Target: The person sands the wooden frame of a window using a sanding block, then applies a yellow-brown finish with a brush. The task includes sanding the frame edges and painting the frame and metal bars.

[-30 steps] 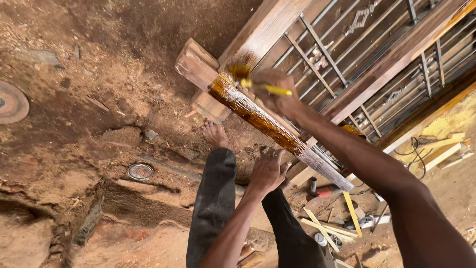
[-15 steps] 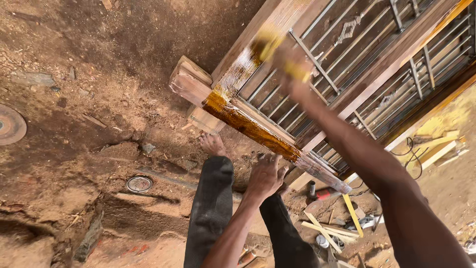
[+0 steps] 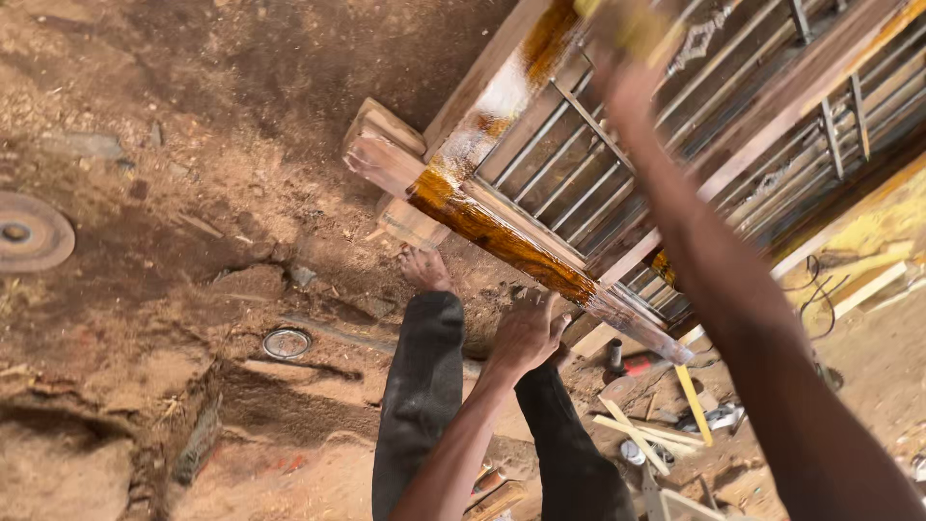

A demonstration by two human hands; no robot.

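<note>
A wooden frame with metal bars lies tilted over the dirt ground, its near rail and left side wet with glossy brown varnish. My right hand reaches to the top of the view over the frame's left side and grips a yellow-handled brush, which is blurred. My left hand rests on my knee in dark trousers, just below the varnished rail, fingers apart and holding nothing. My bare foot stands on the dirt near the frame's corner.
Wooden blocks prop the frame's corner. A round disc lies at the far left and a small round tin lid in the dirt. Wood scraps, small cans and tools lie at the lower right, with a cable beyond.
My right hand has carried the brush from the frame's corner up along its left side, leaving a wet shine there. My left hand stays on my knee.
</note>
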